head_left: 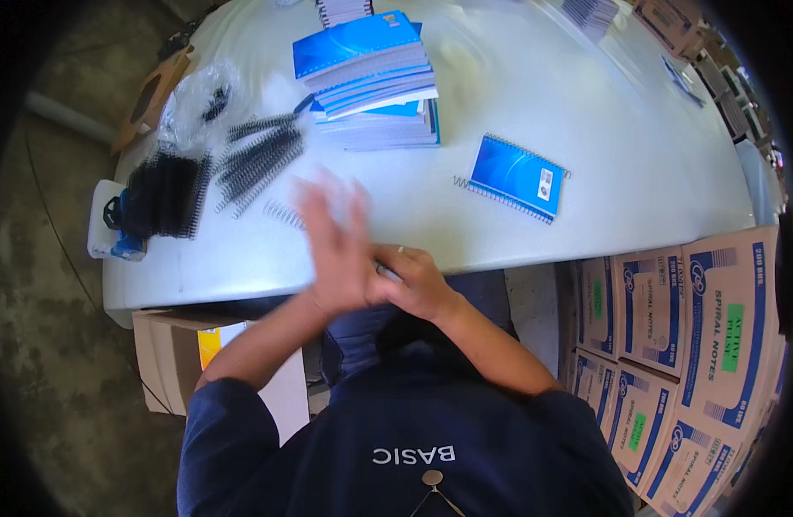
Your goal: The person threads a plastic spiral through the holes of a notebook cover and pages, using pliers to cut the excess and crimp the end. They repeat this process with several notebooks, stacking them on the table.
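Between bindings, it seems. Left hand (332,246) blurred, fingers spread, grip open, against right hand (414,280), grip unclear. Finished blue spiral notebook (517,177) lies apart on worktop (603,129); next needs a loose black coil (259,159).

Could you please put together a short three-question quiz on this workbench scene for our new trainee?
1. True or false: the single blue notebook lies apart from the stack of notebooks.
2. Which lies nearest the left hand? A) black wire coils B) cardboard boxes C) plastic bag
3. Fill in: the right hand meets the left hand over the near edge of the white ____.

Key: 1 true; 2 A; 3 table. The left hand is motion-blurred, so its grip cannot be told.
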### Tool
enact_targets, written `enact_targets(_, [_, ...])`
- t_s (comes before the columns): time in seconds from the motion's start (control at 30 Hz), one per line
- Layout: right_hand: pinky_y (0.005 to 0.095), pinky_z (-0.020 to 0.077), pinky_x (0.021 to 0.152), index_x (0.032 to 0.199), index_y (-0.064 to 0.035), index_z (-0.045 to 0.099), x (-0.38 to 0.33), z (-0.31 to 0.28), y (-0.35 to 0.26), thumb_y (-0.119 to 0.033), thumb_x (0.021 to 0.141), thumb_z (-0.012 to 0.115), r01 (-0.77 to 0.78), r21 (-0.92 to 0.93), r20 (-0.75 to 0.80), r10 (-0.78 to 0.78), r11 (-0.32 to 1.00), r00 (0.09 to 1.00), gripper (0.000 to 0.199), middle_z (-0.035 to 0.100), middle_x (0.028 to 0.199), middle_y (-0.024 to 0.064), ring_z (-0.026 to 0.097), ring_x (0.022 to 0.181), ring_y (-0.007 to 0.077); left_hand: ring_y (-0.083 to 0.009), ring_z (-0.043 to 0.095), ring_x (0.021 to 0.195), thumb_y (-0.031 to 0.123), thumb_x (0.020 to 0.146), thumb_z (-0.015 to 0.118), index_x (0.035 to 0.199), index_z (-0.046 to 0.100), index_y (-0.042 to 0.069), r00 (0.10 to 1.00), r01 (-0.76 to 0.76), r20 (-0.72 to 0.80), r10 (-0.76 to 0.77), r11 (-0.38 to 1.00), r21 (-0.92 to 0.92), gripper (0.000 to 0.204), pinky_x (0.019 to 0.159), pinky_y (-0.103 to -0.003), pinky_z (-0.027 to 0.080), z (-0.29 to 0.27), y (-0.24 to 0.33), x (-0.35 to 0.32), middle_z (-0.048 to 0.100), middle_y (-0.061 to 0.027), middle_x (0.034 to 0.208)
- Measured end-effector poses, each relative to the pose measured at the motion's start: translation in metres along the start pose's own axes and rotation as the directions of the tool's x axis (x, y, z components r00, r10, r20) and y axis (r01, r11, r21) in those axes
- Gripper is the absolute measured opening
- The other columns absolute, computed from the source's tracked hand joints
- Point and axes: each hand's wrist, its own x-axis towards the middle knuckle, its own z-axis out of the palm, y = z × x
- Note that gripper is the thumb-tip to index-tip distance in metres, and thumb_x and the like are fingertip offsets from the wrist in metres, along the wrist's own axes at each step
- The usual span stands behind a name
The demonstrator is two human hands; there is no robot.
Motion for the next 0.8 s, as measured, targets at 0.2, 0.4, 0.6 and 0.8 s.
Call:
enact_targets(0.2, [0.0361,0.0501,0.078,0.119,-0.0057,0.056,-0.009,-0.009,0.005,-0.008,0.078,0.061,-0.086,0.089,-0.015,0.088,0.992,0.996,0.041,0.064,0.103,0.0173,0.064,0.093,0.0337,-0.0451,0.032,0.126,0.053,0.090,0.042,0.131,0.043,0.004,0.986,0.087,-0.152,-0.063,0.984,0.159,0.064,0.100,-0.067,0.020,-0.019,0.008,0.034,0.042,-0.0250,0.130])
enact_targets(0.4, [0.0329,0.0496,0.064,0.093,0.0000,0.063,0.007,-0.013,0.014,-0.007,0.077,0.064,-0.291,0.146,-0.034,0.298,0.946,0.954,0.018,0.065,0.081,0.0177,0.065,0.074,0.0279,-0.0261,0.049,0.114,0.029,0.079,0.064,0.119,0.055,0.012,0.970,0.039,0.243,-0.018,0.996,-0.081,0.045,0.098,-0.048,0.031,-0.031,-0.002,0.054,0.054,-0.0097,0.120])
enact_targets(0.6, [0.0297,0.0456,0.059,0.094,0.0011,0.065,0.011,-0.004,0.012,-0.004,0.081,0.064,-0.307,0.324,-0.109,0.358,0.895,0.927,0.014,0.063,0.070,0.0152,0.054,0.061,0.0121,-0.0209,0.059,0.086,0.014,0.070,0.074,0.101,0.063,0.012,0.957,0.226,0.225,-0.185,0.959,-0.171,0.033,0.082,-0.036,0.037,-0.054,-0.003,0.084,0.063,-0.0027,0.089])
enact_targets(0.8, [0.0294,0.0452,0.059,0.098,0.0000,0.066,0.014,-0.011,0.000,-0.005,0.082,0.064,-0.370,0.201,-0.032,0.383,0.907,0.923,0.017,0.064,0.073,0.0158,0.055,0.061,0.0125,-0.0209,0.058,0.080,0.014,0.072,0.073,0.090,0.065,0.011,0.926,0.159,0.364,-0.099,0.977,-0.140,0.021,0.077,-0.034,0.037,-0.066,-0.009,0.088,0.062,-0.0029,0.082])
